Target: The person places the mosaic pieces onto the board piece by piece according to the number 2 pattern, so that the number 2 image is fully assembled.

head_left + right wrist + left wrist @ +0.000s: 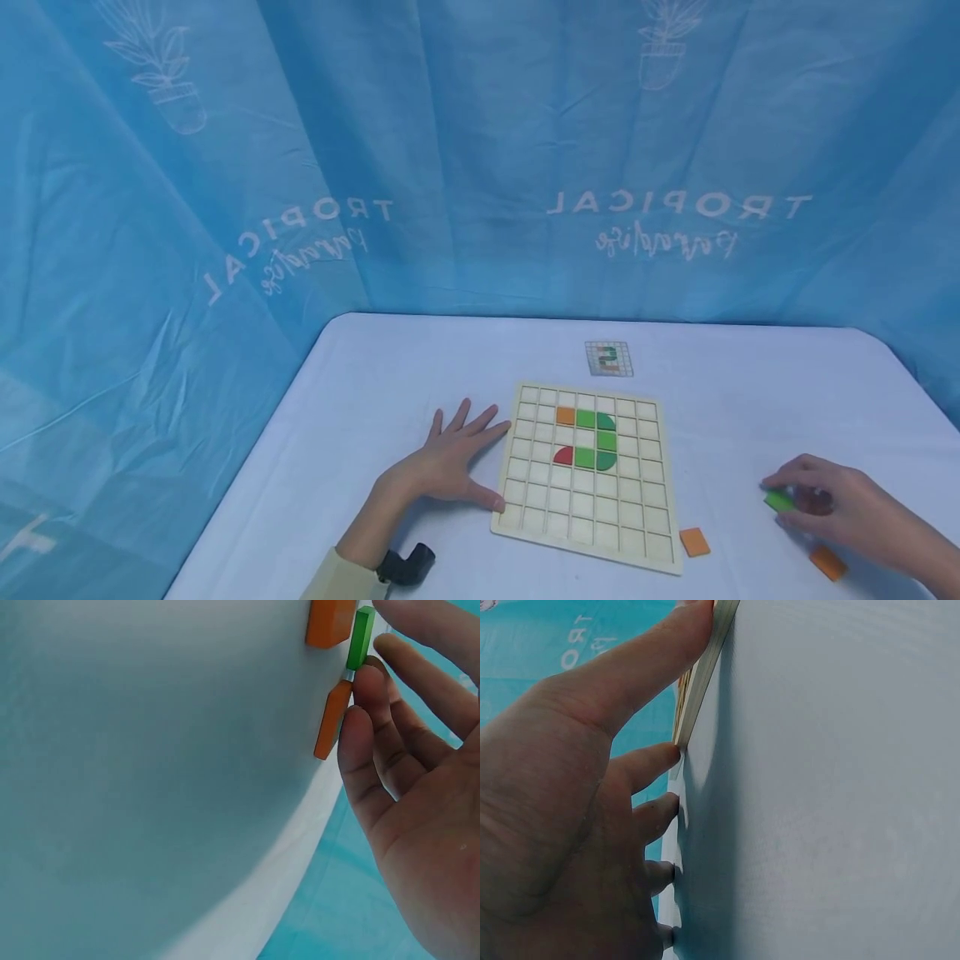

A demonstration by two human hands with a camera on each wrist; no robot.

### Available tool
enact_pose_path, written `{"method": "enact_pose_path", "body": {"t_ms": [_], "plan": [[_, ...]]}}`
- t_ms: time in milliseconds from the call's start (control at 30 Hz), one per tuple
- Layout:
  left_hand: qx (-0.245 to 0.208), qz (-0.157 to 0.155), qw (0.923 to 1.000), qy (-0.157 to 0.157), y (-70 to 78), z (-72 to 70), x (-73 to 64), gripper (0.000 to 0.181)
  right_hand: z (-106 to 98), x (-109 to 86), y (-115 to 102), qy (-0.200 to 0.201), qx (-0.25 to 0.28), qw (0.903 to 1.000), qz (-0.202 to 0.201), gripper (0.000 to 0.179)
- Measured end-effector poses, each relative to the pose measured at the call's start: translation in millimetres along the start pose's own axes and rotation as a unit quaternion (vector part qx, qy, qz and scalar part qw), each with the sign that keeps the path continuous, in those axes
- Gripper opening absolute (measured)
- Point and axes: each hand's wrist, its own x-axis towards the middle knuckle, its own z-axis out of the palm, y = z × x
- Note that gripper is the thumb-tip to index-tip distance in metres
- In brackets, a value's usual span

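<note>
My left hand [453,467] lies spread at the left side of a pale wooden grid board [536,518]. Its thumb and index fingertip touch the board's edge. Several tiles form a curved shape on the board: an orange square [566,416], green squares [584,457], dark green rounded pieces [606,461] and a red rounded piece [563,456]. At the right, my right hand [832,496] pinches a green square tile [780,501] between thumb and fingers, low over the table. In the right wrist view, an orange tile [334,720] sits beside these fingertips.
A small pattern card [609,358] with a similar coloured figure lies behind the board. One loose orange tile [694,542] is by the board's lower right corner, another orange tile [828,563] below my right hand. Blue printed cloth [487,167] hangs around the white table [405,358].
</note>
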Motion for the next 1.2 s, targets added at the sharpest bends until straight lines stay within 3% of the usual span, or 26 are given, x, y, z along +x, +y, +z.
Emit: {"method": "enact_pose_path", "body": {"t_ms": [200, 667, 933, 1200], "plan": [[0.0, 0.0, 1.0, 0.0, 0.8, -0.3, 0.4, 0.113, 0.3, -0.4, 4.3, 0.002, 0.002, 1.0, -0.007, 0.032], [-0.003, 0.005, 1.0, 0.002, 0.3, -0.9, -0.4, 0.112, 3.1, 5.1, 2.1, -0.019, -0.028, 0.9982, 0.049, 0.056], [0.001, 0.0, 1.0, -0.001, 0.7, -1.3, -1.1, 0.112, 3.3, 4.5, 3.8, -0.01, -0.02, 0.9978, 0.062, 0.051], [0.001, 0.001, 1.0, 0.002, 1.8, -1.6, -1.5, 0.112, 2.8, 5.0, 1.6, -0.002, -0.026, 0.9988, 0.041, 0.041]]}}
